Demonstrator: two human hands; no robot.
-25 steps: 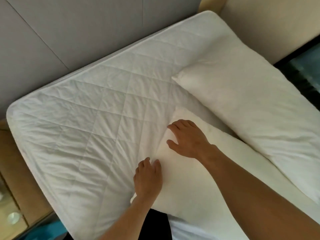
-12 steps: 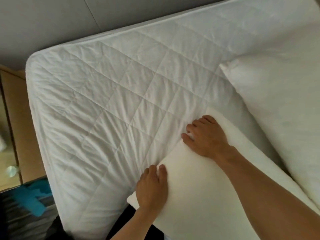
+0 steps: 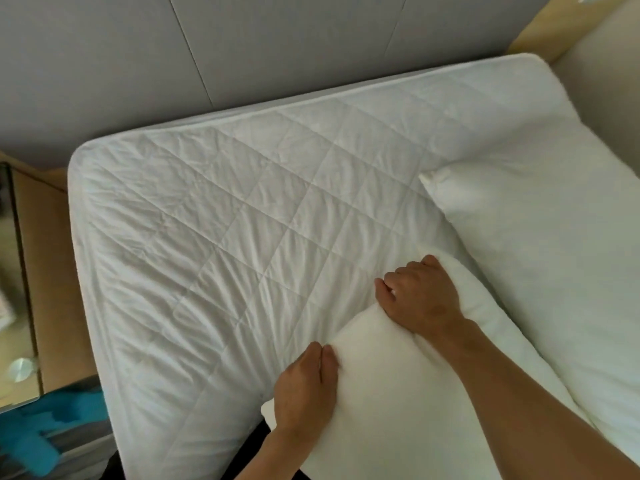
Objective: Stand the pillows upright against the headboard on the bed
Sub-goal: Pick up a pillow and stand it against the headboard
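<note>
A white pillow (image 3: 408, 393) lies at the near right of the bed, its left edge lifted a little off the quilted white mattress (image 3: 242, 237). My left hand (image 3: 306, 389) grips that edge near the pillow's near corner. My right hand (image 3: 422, 297) clutches the same edge farther up, fingers curled into the fabric. A second white pillow (image 3: 554, 254) lies flat along the right side of the bed, beside the first. The grey panelled headboard (image 3: 242, 46) stands at the far end of the mattress.
A wooden bedside table with a glass top (image 3: 20, 306) stands left of the bed, with a small round object (image 3: 21, 368) on it. A beige wall (image 3: 606, 64) runs along the right. Blue patterned floor (image 3: 48, 438) shows at the lower left.
Both hands have closed on the near pillow's left edge and its edge has risen off the mattress. The camera view has shifted, showing more of the headboard.
</note>
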